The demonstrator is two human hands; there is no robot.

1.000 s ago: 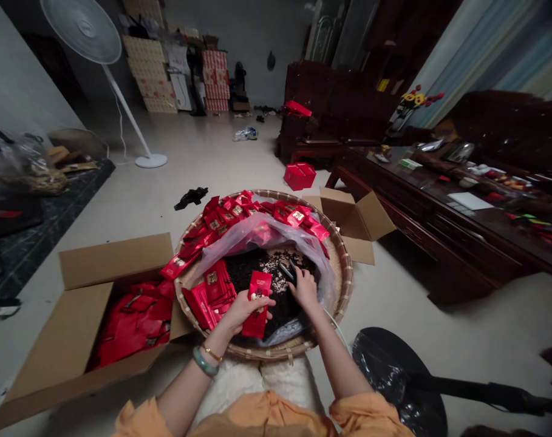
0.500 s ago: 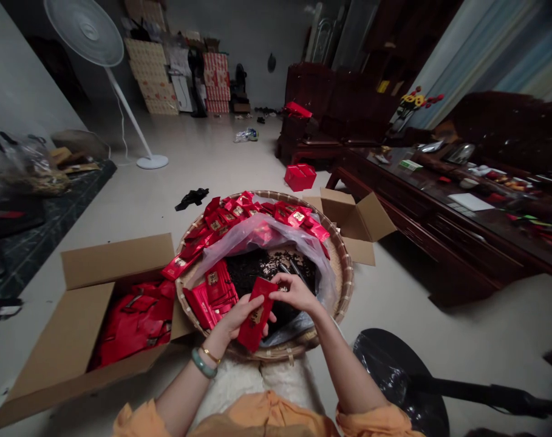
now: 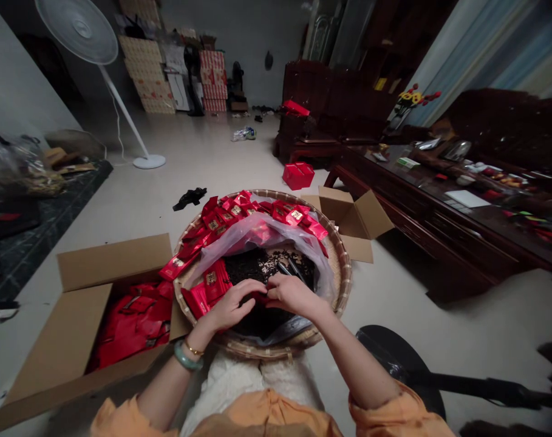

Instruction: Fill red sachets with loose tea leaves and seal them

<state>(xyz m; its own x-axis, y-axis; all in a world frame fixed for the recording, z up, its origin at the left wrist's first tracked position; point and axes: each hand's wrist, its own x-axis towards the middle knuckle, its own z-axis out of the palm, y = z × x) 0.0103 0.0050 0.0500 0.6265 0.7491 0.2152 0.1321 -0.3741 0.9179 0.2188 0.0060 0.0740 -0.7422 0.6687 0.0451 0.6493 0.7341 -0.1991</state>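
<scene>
My L hand point(image 3: 232, 308) and R hand point(image 3: 294, 295) have fingers curled shut on a red sachet point(image 3: 260, 297), mostly hidden betw them, above loose dark tea point(image 3: 245, 266). Round bamboo tray point(image 3: 342, 285) holds it, plus more red packets point(image 3: 215, 281) and clear plastic bag point(image 3: 262, 233); open cardboard box point(image 3: 114, 261) just L of tray.

One red sachet point(image 3: 260, 298), mostly hidden, pinched between left hand point(image 3: 232, 306) and right hand point(image 3: 294, 295), just above loose dark tea point(image 3: 251, 267).

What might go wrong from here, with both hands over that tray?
Loose dark leaves sit right beside the red packets, so stray bits might get onto them. The plastic bag looks loosely bunched; if the left hand or right hand snags it, it could drag leaves over the tray's rim.
</scene>
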